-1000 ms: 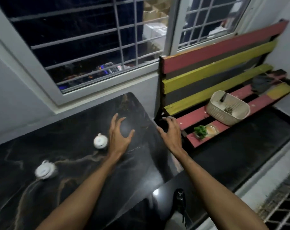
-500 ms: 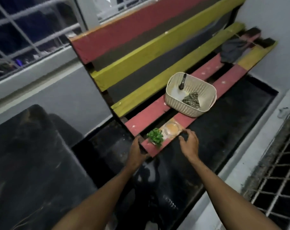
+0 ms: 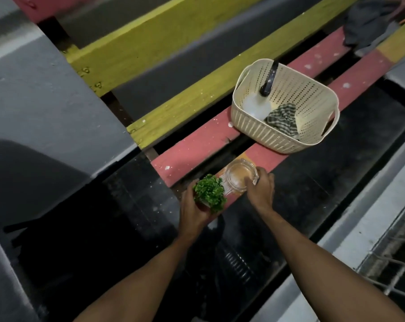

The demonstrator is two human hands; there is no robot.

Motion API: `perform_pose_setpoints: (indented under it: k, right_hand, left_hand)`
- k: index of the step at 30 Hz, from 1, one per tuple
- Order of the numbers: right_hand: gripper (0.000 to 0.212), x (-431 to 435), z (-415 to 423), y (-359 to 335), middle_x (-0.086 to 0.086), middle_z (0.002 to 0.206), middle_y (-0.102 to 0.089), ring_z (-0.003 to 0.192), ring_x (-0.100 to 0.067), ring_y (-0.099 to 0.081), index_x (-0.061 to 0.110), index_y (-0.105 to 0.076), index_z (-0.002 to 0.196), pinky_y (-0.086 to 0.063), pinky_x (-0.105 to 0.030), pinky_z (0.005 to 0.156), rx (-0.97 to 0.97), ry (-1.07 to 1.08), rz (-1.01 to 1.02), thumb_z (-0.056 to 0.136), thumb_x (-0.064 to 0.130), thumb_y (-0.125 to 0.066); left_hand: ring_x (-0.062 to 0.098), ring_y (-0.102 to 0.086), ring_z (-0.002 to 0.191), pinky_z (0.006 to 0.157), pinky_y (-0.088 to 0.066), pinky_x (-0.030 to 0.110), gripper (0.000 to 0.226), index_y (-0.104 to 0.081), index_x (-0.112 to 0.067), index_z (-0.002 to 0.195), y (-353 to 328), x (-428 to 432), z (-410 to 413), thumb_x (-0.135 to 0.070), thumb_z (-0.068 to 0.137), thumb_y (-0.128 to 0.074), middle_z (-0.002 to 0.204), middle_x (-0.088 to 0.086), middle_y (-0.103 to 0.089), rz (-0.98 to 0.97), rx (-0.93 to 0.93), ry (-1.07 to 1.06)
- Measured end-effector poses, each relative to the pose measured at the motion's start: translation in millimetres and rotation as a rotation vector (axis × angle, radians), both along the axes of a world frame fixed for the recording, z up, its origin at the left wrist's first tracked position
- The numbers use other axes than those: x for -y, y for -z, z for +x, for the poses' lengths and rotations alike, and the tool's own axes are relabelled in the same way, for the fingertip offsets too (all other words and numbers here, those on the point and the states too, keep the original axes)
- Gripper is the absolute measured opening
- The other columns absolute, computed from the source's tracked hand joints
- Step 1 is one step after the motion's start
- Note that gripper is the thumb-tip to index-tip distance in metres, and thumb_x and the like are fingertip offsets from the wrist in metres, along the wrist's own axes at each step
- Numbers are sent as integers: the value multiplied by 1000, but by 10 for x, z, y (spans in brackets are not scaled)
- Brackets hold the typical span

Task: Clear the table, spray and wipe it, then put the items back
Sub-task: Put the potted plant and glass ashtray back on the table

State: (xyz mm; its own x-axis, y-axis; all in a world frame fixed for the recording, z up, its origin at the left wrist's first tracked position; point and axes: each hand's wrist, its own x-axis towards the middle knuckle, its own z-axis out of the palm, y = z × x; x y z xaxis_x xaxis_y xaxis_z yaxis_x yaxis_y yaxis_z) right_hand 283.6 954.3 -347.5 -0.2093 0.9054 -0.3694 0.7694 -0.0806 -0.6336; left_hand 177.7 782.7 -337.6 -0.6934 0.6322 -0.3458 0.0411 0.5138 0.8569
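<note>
Hands have left the table; at the bench's (image 3: 196,147) near end, left hand (image 3: 192,211) grips the plant (image 3: 209,194), right hand (image 3: 261,190) the glass dish (image 3: 238,176): putting back begins, I reckon.

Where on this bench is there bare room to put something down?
The rear red slat is bare from its near end to the basket, and between basket and dark cloth. The front slat is crowded at its near end: plant, glass ashtray, left hand, right hand.

Red-yellow-grey slatted bench (image 3: 196,145), grey wall (image 3: 34,89), dark floor (image 3: 336,182), dim light.
</note>
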Motion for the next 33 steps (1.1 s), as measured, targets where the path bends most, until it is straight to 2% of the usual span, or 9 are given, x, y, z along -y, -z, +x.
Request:
perform_pose_setpoints:
  k: [7,10,13,16,19,22,28,31,33]
  right_hand:
    - [35,-45,-17,115,-16,109,-65,105,-35,-60,10,-66,110,-48,-39,90,-4,61,43,78,-4,-57]
    - [35,35,6,7,-17,104,-67,100,-35,-62,10,-68,105,-49,-39,88,-19,89,40,74,-4,-57]
    - [33,258,-56,-373,-16,100,-68,94,-35,-62,11,-68,102,-49,-37,83,-61,78,55,74,-5,-59]
    - [30,585,-177,-942,-14,91,-67,86,-34,-61,12,-67,98,-42,-30,72,-131,47,66,74,-6,-60]
    - [28,1135,-395,-1643,-9,85,-66,80,-32,-61,14,-64,93,-48,-33,70,-223,1,43,73,-6,-62]
    - [28,1780,-630,-2172,-1,80,-66,78,-30,-65,19,-63,88,-56,-44,71,-288,-35,1,71,-2,-69]
    - [28,3324,-1163,-2956,-5,78,-66,70,-21,-60,12,-62,87,-45,-14,60,-406,-163,-31,70,-8,-73]
    - [31,4212,-1394,-3168,-6,77,-68,67,-21,-65,19,-61,81,-62,-37,66,-422,-170,-71,68,-7,-72]
    - [30,4766,-1499,-3234,-11,80,-70,67,-23,-67,17,-61,81,-63,-46,61,-449,-153,-106,67,-7,-72]
  left_hand:
    - [13,-66,106,92,-55,29,71,-60,-32,121,-10,-58,-35,-57,57,-74,113,-6,-69,19,-16,-29]
    - [12,-71,108,94,-60,38,64,-61,-31,124,-90,70,-147,-35,66,-86,117,-6,-73,48,-33,-49]
    - [8,-69,111,96,-56,23,70,-61,-20,135,-467,309,-348,-21,72,-91,121,-7,-73,92,-67,-105]
    - [6,-68,103,88,-47,6,66,-65,-10,127,-1047,638,-580,-24,69,-91,113,-3,-74,134,-125,-140]
    - [13,-72,100,94,-56,25,71,-64,-11,128,-1679,1212,-898,-34,65,-88,110,-1,-75,161,-165,-213]
    - [21,-73,110,99,-59,42,77,-61,-11,134,-2237,1875,-1237,-20,65,-95,120,5,-75,182,-195,-254]
    - [8,-70,105,98,-57,26,77,-60,0,134,-3184,3553,-1886,1,65,-93,118,11,-73,244,-304,-301]
    - [-10,-68,94,90,-54,14,72,-59,-2,132,-3451,4492,-2220,4,67,-90,111,5,-71,271,-357,-307]
    - [-10,-67,92,89,-54,16,71,-58,-2,132,-3559,5056,-2425,6,68,-89,110,3,-70,272,-362,-327]
